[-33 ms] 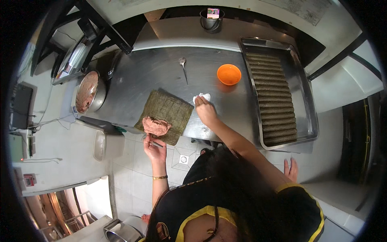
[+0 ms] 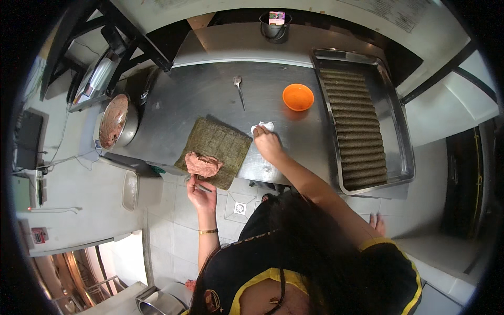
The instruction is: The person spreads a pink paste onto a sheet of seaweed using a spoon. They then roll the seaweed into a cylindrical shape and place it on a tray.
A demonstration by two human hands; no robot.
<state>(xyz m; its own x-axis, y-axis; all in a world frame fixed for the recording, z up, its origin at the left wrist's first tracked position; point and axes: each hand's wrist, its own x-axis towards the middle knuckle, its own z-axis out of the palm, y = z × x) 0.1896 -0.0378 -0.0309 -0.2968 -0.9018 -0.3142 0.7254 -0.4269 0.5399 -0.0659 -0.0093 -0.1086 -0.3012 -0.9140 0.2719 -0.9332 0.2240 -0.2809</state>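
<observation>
Holding thin grey tool [image 2: 205, 189] in closed left hand [image 2: 201, 198], beside pink paste [image 2: 203, 165] on square green seaweed sheet [image 2: 220, 139], touching white cloth [image 2: 267, 125] at two o'clock with right hand [image 2: 268, 144], unclear if gripping.

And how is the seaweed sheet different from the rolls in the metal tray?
The seaweed sheet is one open, flat piece, while the rolls are many cylinders in a row. The sheet carries exposed pink paste; the rolls show none on top. The sheet lies at the near edge of the table, whereas the rolls lie in the metal tray. Both are greenish-brown.
</observation>
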